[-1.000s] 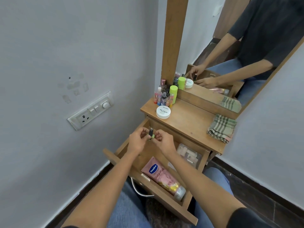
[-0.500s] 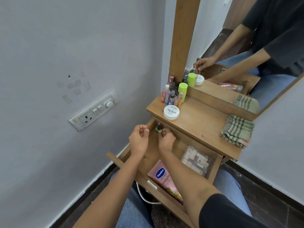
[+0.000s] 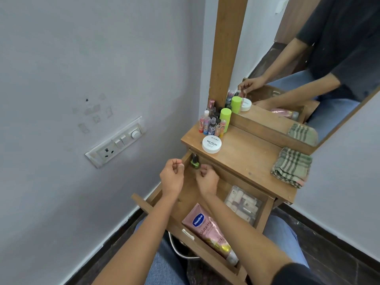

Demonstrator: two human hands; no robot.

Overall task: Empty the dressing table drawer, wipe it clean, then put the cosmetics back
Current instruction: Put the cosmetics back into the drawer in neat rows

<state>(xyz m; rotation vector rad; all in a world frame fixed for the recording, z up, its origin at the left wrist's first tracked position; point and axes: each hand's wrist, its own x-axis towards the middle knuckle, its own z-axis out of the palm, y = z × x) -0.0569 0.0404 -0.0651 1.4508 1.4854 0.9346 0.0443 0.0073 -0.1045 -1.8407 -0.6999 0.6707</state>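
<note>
"Vaseline" tube [image 3: 207,229]; "NAIL POLISH" tub [image 3: 211,144]

Matt wooden drawer [image 3: 265,210], glossy plastic tube [image 3: 207,229], woven checked cloth [image 3: 292,167]

A dark charcoal short sleeve [image 3: 296,274] covers the upper arm at the lower right of the frame. Faded blue denim jeans [image 3: 164,262] cover the legs along the bottom edge. Both forearms are bare, without rings or bands.
</note>
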